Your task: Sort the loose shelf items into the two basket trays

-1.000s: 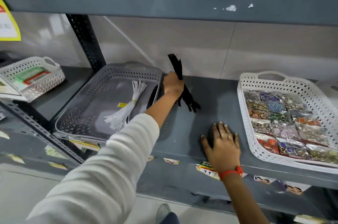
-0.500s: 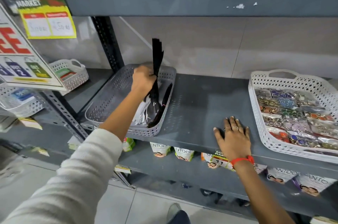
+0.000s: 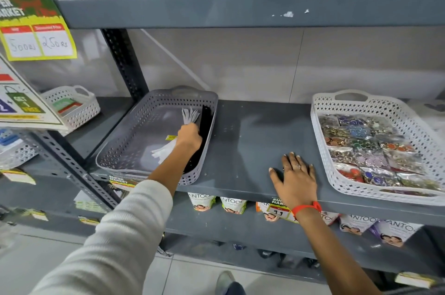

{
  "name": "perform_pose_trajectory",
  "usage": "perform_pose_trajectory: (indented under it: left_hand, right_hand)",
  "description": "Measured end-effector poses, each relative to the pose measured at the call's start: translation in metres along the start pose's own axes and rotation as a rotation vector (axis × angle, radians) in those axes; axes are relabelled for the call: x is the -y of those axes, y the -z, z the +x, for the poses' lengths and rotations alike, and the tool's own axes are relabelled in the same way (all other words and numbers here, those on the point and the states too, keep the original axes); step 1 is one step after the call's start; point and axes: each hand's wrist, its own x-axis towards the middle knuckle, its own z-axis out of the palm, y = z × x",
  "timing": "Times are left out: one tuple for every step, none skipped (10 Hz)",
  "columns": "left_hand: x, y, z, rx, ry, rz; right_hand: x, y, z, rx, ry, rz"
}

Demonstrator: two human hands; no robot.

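Observation:
A grey perforated basket tray (image 3: 134,140) stands at the left of the grey shelf (image 3: 245,140). Inside it lie a white bundle of strips (image 3: 190,115) and a black bundle of strips (image 3: 204,135) along the right wall. My left hand (image 3: 189,137) is down in this tray, fingers closed around the black bundle. My right hand (image 3: 295,178) rests flat on the shelf near its front edge, fingers spread, holding nothing. A white perforated basket tray (image 3: 320,150) at the right holds several packets of colourful jewellery (image 3: 370,150).
A small white basket (image 3: 74,107) sits on the neighbouring shelf at the left. Price signs (image 3: 36,37) hang at the upper left. The upper shelf edge (image 3: 240,5) overhangs. Pouches (image 3: 232,204) hang below the shelf front.
My left hand has carried the black bundle from the open shelf into the grey tray and laid it down along the right wall. My right hand has stayed flat on the shelf.

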Motion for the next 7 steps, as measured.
perform_pose_trajectory:
  left_hand:
    - [0.004,0.004,-0.006,-0.003,0.045,-0.043]
    - [0.002,0.006,-0.016,-0.053,0.016,0.017]
    - [-0.006,0.006,-0.03,-0.155,-0.078,0.108]
    - [-0.023,0.003,-0.046,-0.301,-0.249,0.108]
    - [-0.039,-0.005,-0.059,-0.358,-0.4,0.117]
    - [-0.051,-0.012,-0.07,-0.338,-0.453,0.148]
    - [-0.055,-0.02,-0.09,-0.336,-0.492,0.137]
  right_hand:
    - [0.0,0.001,0.001,0.01,-0.004,-0.002]
    - [-0.001,0.002,0.002,0.019,-0.006,0.004]
    - [0.001,0.002,-0.001,0.043,-0.002,0.002]
    - [0.001,0.005,-0.001,0.086,-0.001,-0.009]
    - [0.003,0.014,-0.001,0.132,0.0,0.022]
    - [0.004,0.026,-0.001,0.112,0.002,0.056]
    - [0.008,0.042,-0.008,0.027,0.003,0.081]
